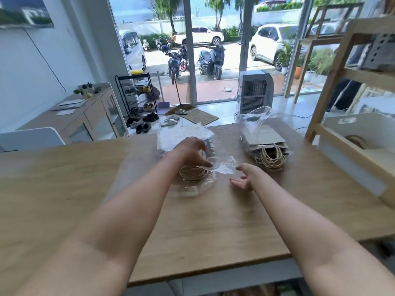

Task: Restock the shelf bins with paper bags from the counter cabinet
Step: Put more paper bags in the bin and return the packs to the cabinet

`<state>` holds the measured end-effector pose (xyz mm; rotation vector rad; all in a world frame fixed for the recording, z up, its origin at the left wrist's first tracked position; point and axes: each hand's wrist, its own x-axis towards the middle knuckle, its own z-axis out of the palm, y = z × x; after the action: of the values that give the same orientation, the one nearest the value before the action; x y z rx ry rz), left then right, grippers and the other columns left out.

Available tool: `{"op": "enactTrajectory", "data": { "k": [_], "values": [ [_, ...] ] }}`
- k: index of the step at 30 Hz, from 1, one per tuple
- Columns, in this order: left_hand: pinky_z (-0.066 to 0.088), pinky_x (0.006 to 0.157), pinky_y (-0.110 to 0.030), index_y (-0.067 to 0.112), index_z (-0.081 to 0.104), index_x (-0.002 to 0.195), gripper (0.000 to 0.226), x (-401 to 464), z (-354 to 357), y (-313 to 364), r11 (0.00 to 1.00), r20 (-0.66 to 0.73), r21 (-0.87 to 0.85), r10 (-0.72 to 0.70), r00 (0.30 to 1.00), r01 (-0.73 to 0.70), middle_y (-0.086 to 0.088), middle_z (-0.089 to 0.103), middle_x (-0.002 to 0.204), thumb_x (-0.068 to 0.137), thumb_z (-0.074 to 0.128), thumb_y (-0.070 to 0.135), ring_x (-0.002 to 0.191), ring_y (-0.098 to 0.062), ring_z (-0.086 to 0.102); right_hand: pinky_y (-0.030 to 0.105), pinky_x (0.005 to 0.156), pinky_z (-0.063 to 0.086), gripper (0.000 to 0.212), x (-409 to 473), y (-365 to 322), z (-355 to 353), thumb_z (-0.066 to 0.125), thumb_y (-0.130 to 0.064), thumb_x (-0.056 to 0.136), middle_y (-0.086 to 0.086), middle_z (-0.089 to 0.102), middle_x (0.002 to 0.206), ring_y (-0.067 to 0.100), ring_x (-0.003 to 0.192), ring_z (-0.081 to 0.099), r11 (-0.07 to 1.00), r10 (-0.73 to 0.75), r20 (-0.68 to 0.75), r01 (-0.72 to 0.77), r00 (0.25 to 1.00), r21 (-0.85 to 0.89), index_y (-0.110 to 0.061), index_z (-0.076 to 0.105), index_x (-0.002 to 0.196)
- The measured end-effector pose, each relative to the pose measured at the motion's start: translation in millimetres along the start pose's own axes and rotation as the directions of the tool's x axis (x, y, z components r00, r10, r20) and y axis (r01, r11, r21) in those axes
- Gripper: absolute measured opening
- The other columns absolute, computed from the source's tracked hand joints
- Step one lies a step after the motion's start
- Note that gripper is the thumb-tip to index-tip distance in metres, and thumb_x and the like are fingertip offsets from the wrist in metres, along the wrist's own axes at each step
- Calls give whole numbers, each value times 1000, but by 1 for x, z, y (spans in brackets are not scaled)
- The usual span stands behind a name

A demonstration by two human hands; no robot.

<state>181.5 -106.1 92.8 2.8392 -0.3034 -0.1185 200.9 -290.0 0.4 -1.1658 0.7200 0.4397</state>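
While both my forearms reach forward over the wooden counter (pixel 213 221), my left hand (pixel 190 152) sits palm down on the left bag bundle (pixel 192 167), fingers curled, thumb and fingertips pinching a flap of its clear plastic wrap (pixel 222 166); wrist bent slightly inward; my right hand (pixel 242 178) hangs just right of that flap, palm turned up and left, fingers loosely spread, gripping nothing, apart from the wrap or barely short of it; can't tell if the thumb tip touches.

Left bag bundle lies flat mid-counter, still inside plastic; long axis runs away from me; rope handles (pixel 193 174) coil at the near end, pointing at me; bag bodies mostly hidden under my hand and crinkled film.

Second bundle of grey paper bags (pixel 264 138) lies flat to the right, well apart from my right hand; same orientation, its twine handles (pixel 273 160) toward me, plastic peeled back and standing up at the far end.

Wooden shelf unit (pixel 333 82) stands at the right edge; white bin (pixel 363 133) on its lower shelf, something coiled inside, too blurred to identify.
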Motion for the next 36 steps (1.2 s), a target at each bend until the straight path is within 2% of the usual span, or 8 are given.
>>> {"op": "enactTrajectory", "data": {
  "k": [3,7,10,15,22,28,32,36],
  "values": [
    [43,100,-29,20,64,119,64,11,4,-9,999,34,-16,34,999,-33,-6,57,129,64,85,46,119,-22,52,25,63,58,47,13,3,9,41,-5,99,20,43,144,27,108,63,989,-51,-7,52,999,141,3,31,144],
    [40,108,-34,25,61,125,78,23,13,-17,998,54,6,70,996,-70,-1,51,135,57,87,52,126,-21,46,18,46,54,21,17,-4,17,41,2,97,15,59,81,20,54,65,970,-120,-56,129,991,207,-1,52,114],
    [30,113,-36,29,58,129,77,30,13,-17,993,41,61,95,995,-97,3,37,149,60,87,47,137,-22,33,20,28,46,11,15,-21,21,43,2,96,12,55,69,13,24,54,963,-153,-56,162,987,217,1,53,91],
    [31,113,-35,28,65,120,40,50,6,-16,990,-75,93,112,991,-105,3,43,145,81,70,35,136,-22,31,21,30,48,19,8,-54,26,46,0,94,8,57,34,12,26,56,942,-232,-22,230,972,244,1,50,76],
    [48,95,-39,6,65,114,35,71,-21,-19,995,-350,6,-93,932,102,-13,59,125,98,43,28,116,-31,54,28,42,55,37,10,-92,37,39,-29,101,14,60,94,22,73,61,949,-249,72,229,966,215,0,53,84],
    [39,72,-32,-3,62,103,34,70,-32,-48,917,-557,-250,-399,729,311,-20,62,110,100,39,22,99,-35,60,38,104,44,37,23,-81,56,29,-19,102,20,50,137,31,128,49,985,-170,159,173,972,-6,2,50,125],
    [48,84,-39,-2,52,127,40,69,-30,-75,846,-552,-328,-533,641,421,-20,58,123,99,43,26,106,-38,60,35,102,42,36,27,-68,74,33,-22,101,16,53,130,29,124,50,978,-137,188,163,972,-129,-3,48,127],
    [50,81,-44,2,35,136,50,73,-25,-97,839,-555,-260,-535,637,478,-20,56,125,93,53,20,104,-41,60,27,81,50,19,27,-62,89,44,-28,98,2,54,81,14,75,53,960,-168,211,208,963,-186,-12,51,106]
  ]
}}
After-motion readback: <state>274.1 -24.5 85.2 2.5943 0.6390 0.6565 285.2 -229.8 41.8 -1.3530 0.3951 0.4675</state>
